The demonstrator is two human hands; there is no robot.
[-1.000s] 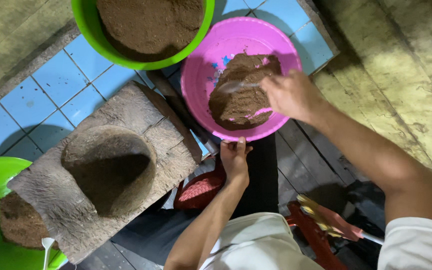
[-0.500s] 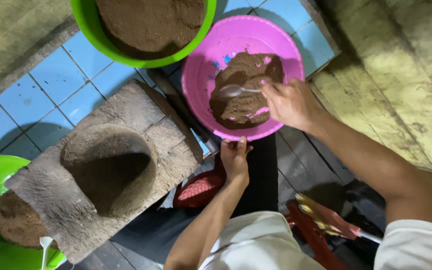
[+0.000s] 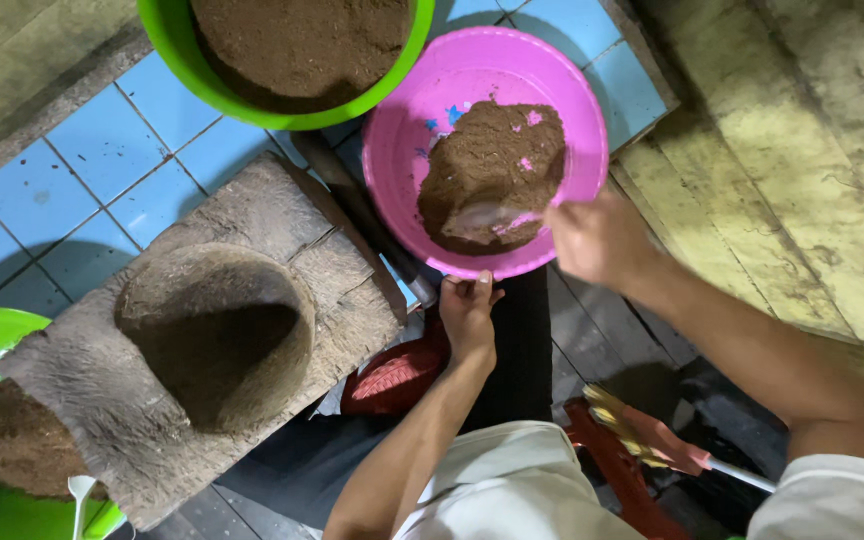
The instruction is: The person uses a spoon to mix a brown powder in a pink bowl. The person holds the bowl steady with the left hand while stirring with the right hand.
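Head view looks down on a wooden mortar block (image 3: 212, 340) at eight o'clock, its hollow dark. At twelve o'clock sits a green basin (image 3: 292, 100) of brown powder; just right of it lies a pink bowl (image 3: 487, 150) holding a brown heap (image 3: 492, 170). The right hand (image 3: 597, 240), at the bowl's four o'clock rim, closes around a spoon (image 3: 482, 218) dug into the heap. The left hand (image 3: 469, 315) pinches the bowl's six o'clock rim.

right hand (image 3: 597, 240) drawn back, spoon (image 3: 487, 215) lower
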